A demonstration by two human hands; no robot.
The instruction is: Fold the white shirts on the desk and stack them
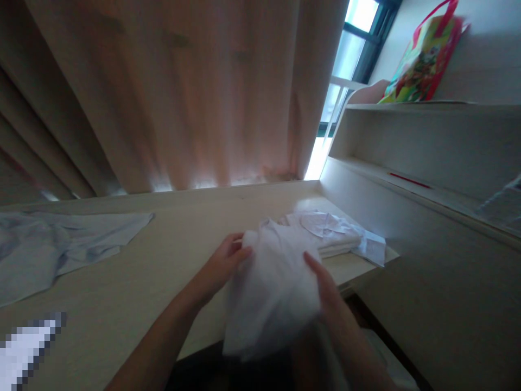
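Observation:
A white garment point(271, 288) hangs bunched over the front edge of a pale wooden desk point(134, 282). My left hand point(222, 263) grips its upper left edge. My right hand point(328, 290) holds its right side, fingers pressed into the cloth. Just behind it, near the desk's right end, lies a folded white shirt point(331, 231) with its collar up. The picture is blurred by motion.
A light blue garment point(57, 244) lies spread on the desk's left part. Beige curtains point(163, 92) hang behind the desk. A white shelf unit point(427, 157) stands at the right, with a colourful bag point(423, 57) on top. A blurred-out patch sits at the bottom left.

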